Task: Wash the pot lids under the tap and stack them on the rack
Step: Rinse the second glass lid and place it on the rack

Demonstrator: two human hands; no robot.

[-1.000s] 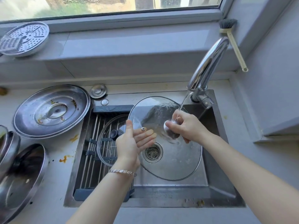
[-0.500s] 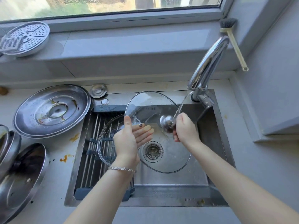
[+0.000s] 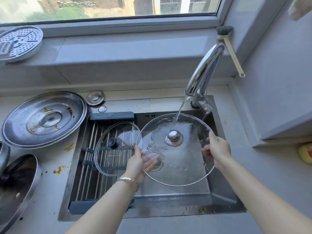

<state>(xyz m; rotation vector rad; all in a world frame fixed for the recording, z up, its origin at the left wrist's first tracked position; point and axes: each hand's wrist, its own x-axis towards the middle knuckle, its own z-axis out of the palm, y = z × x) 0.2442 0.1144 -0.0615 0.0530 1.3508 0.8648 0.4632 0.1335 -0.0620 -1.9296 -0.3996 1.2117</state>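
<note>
We are in the rinsing step: the big glass lid point(image 3: 184, 159) is held over the sink point(image 3: 219, 191), knob point(image 3: 174, 136) up and close to level, and the water point(image 3: 179, 114) from the tap point(image 3: 205, 68) lands just beside the knob and spreads across the top face. Our left hand point(image 3: 143, 159) takes the left rim with the thumb on top and the fingers lying under the glass, so it is pinching the lid. Our right hand point(image 3: 217, 147) is clamped on the right rim in the same way. One small glass lid point(image 3: 114, 159) already lies on the rack point(image 3: 84, 166) over the left half of the sink, just beside the lid we hold. A stained steel lid point(image 3: 43, 119) waits on the counter point(image 3: 50, 200) further left, so we judge the task to be early. Next, we think, the lid wants tilting to shed the water, then carrying left to the rack. Wet glass is slippery, so both rims need a firm hold, and it should come down gently against the small lid, not knock it.
</note>
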